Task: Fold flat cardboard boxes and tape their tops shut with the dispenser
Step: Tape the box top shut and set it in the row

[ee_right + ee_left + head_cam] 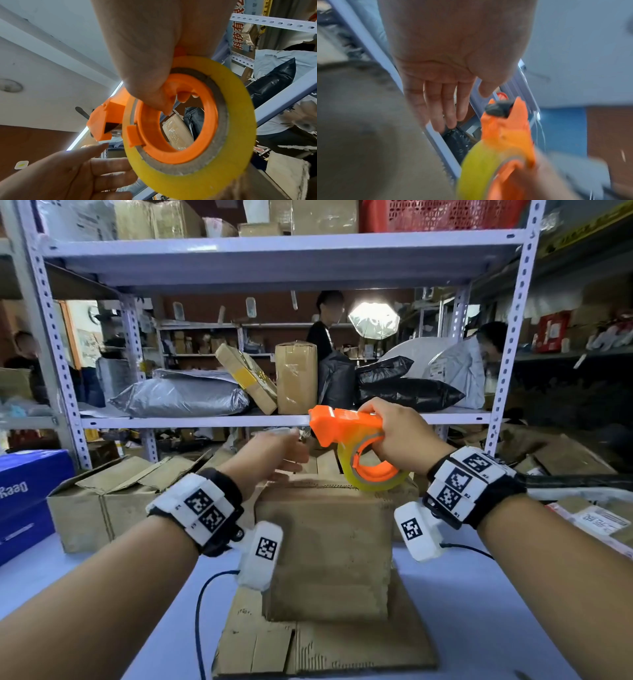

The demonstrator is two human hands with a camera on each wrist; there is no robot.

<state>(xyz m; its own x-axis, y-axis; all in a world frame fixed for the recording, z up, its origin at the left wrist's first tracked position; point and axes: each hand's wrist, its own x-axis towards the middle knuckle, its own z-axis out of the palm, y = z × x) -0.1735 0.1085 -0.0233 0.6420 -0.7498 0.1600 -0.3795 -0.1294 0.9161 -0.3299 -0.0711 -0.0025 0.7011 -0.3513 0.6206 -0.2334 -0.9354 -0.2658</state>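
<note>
A folded brown cardboard box (325, 549) stands on a flat sheet of cardboard (342, 648) on the pale table. Above its far top edge my right hand (394, 436) (145, 67) grips the orange tape dispenser (339, 426) (102, 121) (505, 128), fingers curled through the ring that carries the yellow tape roll (376, 482) (231, 121). My left hand (274, 455) (445, 94) (85, 169) reaches toward the dispenser's mouth with straight fingers, the index tip just under the orange nose. I cannot tell whether it touches the tape end.
An open cardboard box (102, 494) sits at the left, with a blue carton (27, 498) beside it. A metal shelf (274, 421) loaded with parcels and bags stands right behind the box. People work beyond it. A blue cable (198, 611) trails over the table.
</note>
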